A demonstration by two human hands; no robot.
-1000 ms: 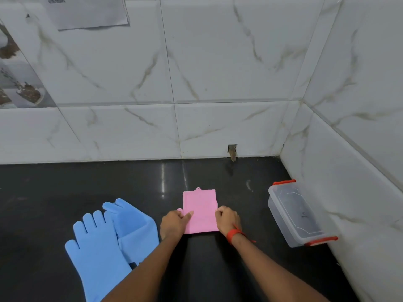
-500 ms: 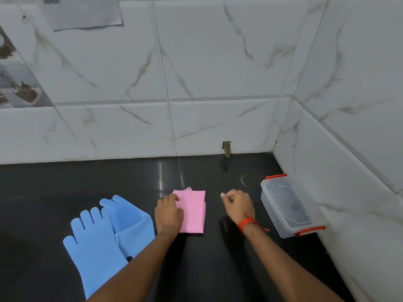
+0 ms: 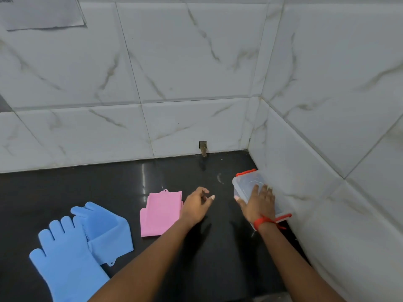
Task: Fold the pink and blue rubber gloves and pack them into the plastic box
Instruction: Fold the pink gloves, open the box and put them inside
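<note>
The folded pink gloves (image 3: 160, 212) lie flat on the black counter (image 3: 218, 247). Just right of them hovers my left hand (image 3: 197, 205), fingers loosely curled and holding nothing. My right hand (image 3: 258, 203) lies over the lid of the clear plastic box (image 3: 245, 182), thumb against its left side; the box has red latches and its lid is on. At the left, one blue glove (image 3: 65, 258) lies flat with fingers spread. A second blue glove (image 3: 104, 232), partly folded, overlaps its right edge.
White marble-pattern tiled walls (image 3: 327, 149) close off the back and right sides, and the box stands against the right wall. A small notch (image 3: 203, 147) sits at the base of the back wall. A sheet of paper (image 3: 43, 14) hangs top left.
My left hand has come off the pink gloves and moved to their right. My right hand has reached right and landed on the plastic box's lid.
</note>
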